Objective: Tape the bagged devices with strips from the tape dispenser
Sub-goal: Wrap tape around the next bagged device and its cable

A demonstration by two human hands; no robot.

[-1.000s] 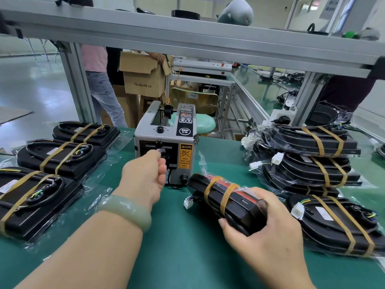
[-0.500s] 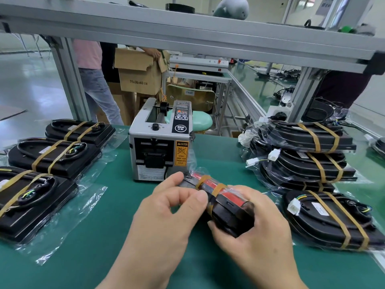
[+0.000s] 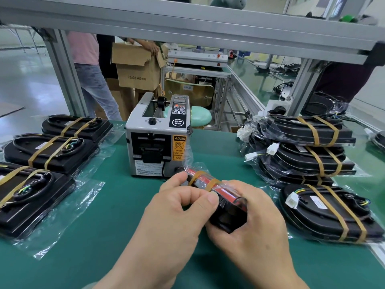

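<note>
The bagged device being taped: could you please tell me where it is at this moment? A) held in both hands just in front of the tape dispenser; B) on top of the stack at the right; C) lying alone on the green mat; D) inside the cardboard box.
A: the left hand and the right hand both grip the bagged device, close in front of the tape dispenser.

Views: one camera, worn on the person's head.
Faces: forward and down, over the green table (image 3: 125, 205).
Near: very close to the left hand (image 3: 177, 215) and right hand (image 3: 250, 222), which hold a bagged device (image 3: 226, 191) low in the middle.
Farther: the tape dispenser (image 3: 150, 147) just past them.
Lens: wide.
</note>
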